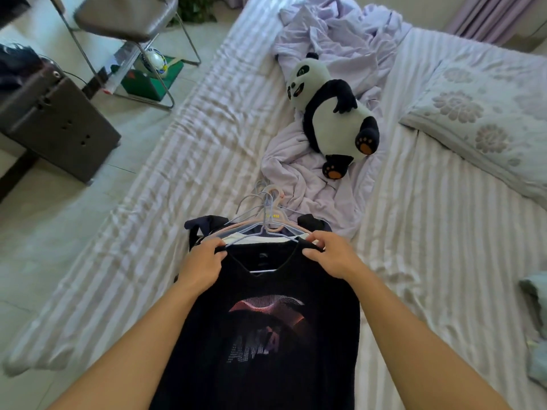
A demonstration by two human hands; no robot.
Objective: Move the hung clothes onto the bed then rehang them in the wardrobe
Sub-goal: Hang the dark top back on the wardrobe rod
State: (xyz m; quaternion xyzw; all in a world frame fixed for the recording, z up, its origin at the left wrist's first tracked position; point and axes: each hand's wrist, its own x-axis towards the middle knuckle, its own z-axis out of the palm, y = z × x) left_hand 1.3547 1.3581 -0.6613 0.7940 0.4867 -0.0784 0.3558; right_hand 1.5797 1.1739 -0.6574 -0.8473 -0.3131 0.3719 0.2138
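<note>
A black T-shirt (266, 335) with a pink and white print lies front-up on the striped bed (429, 247), on top of a pile of other hung clothes. Several pale hangers (268, 217) stick out past its collar, their hooks bunched together. My left hand (201, 263) pinches the shirt's left shoulder. My right hand (331, 253) pinches the right shoulder by the hanger's end. A dark garment shows beneath at both shoulders.
A plush panda (334, 113) lies on a crumpled lilac sheet (322, 39) beyond the hangers. A floral pillow (485, 122) is at the right. On the floor at the left stand a grey box (56, 125) and a metal chair (124, 16).
</note>
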